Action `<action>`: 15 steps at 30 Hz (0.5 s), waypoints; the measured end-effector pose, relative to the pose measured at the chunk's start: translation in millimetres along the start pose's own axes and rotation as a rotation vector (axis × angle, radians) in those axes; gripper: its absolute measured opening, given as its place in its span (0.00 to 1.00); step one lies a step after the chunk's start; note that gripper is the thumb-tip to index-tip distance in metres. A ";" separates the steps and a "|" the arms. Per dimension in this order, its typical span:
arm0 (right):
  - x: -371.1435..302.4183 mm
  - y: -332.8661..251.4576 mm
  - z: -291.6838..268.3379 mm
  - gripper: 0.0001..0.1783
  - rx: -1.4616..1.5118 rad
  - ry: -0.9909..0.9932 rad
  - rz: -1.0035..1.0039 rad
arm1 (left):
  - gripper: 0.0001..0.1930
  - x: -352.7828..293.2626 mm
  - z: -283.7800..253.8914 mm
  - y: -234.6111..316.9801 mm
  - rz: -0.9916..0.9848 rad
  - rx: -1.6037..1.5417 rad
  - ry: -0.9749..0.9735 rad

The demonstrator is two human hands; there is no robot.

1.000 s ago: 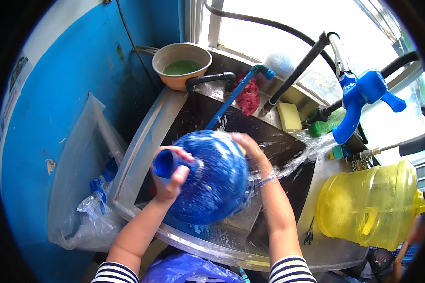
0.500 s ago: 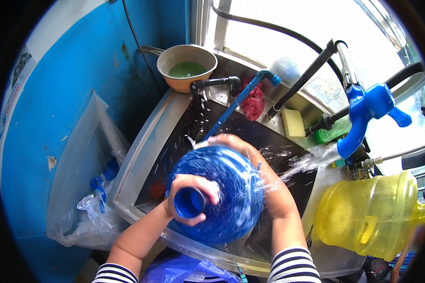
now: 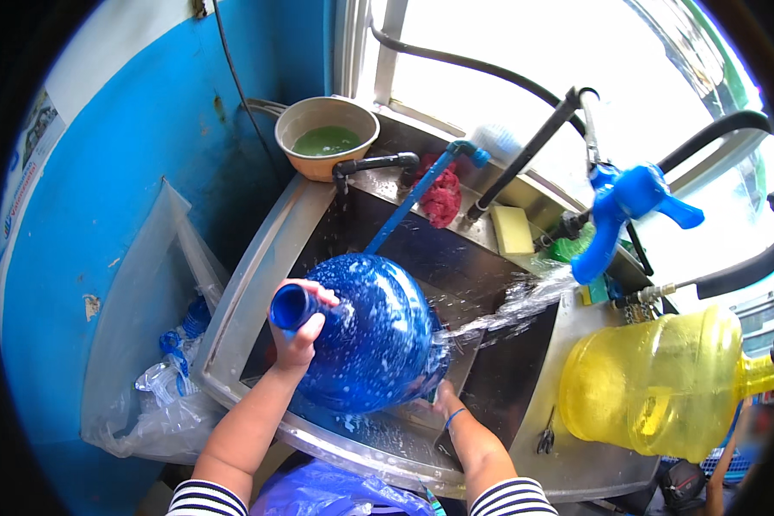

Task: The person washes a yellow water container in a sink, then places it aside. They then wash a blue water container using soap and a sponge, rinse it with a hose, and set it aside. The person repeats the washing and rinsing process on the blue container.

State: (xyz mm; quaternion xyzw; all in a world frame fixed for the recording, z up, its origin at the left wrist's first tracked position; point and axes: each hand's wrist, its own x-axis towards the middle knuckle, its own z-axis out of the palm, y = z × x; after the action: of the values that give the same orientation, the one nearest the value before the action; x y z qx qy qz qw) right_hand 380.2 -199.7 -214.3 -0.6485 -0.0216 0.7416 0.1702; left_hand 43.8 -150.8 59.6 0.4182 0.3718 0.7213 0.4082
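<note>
A large blue water jug (image 3: pixel 374 335), wet and flecked with suds, lies tilted over the metal sink (image 3: pixel 490 301), its open mouth toward me at the left. My left hand (image 3: pixel 299 340) is wrapped round its neck. Low on the jug's right end, my right hand (image 3: pixel 444 401) supports it from beneath; its fingers are largely hidden by the jug. Water streams from the blue faucet (image 3: pixel 606 219) at the right and splashes against the jug's base.
A yellow jug (image 3: pixel 654 383) lies on the counter at right, near small scissors (image 3: pixel 546 437). Behind the sink sit a bowl of green liquid (image 3: pixel 328 159), a red scrubbing cloth (image 3: pixel 441 196), a yellow sponge (image 3: pixel 512 230) and pipes. A plastic bag (image 3: pixel 168 344) hangs at left.
The jug has tipped, its mouth moving left and up with my left hand. My right hand has slid from its far side down to its lower right end. The view has shifted slightly.
</note>
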 end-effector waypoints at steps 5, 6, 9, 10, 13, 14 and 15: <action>-116.0 -80.6 11.4 0.22 -0.093 -0.373 0.071 | 0.16 13.4 44.5 -2.9 0.012 0.166 -0.042; -147.4 -103.2 19.3 0.20 -0.265 -0.093 -0.382 | 0.16 15.8 59.1 -1.2 0.016 0.207 -0.077; -213.3 -195.8 -14.7 0.13 -1.642 0.980 -1.283 | 0.23 18.3 100.2 -13.3 0.050 0.359 -0.141; -208.0 -218.1 -42.7 0.14 -1.534 1.168 -1.313 | 0.27 18.5 119.0 -6.6 0.023 0.378 -0.211; -223.8 -232.5 -51.6 0.26 -1.416 1.426 -1.023 | 0.39 23.7 141.5 -11.7 0.162 0.653 -0.320; -255.4 -229.8 -20.8 0.33 -1.332 1.266 -0.916 | 0.41 25.7 148.6 -3.1 0.052 0.727 -0.382; -248.1 -234.6 -31.8 0.31 -1.066 1.119 -1.227 | 0.42 25.5 162.2 0.6 0.008 0.835 -0.452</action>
State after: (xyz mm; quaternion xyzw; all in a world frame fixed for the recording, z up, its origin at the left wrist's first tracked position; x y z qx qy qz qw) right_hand 488.7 -54.5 76.8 -0.7738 -0.6021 0.0041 0.1966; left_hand 182.6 -96.5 128.4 0.6945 0.5301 0.4025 0.2731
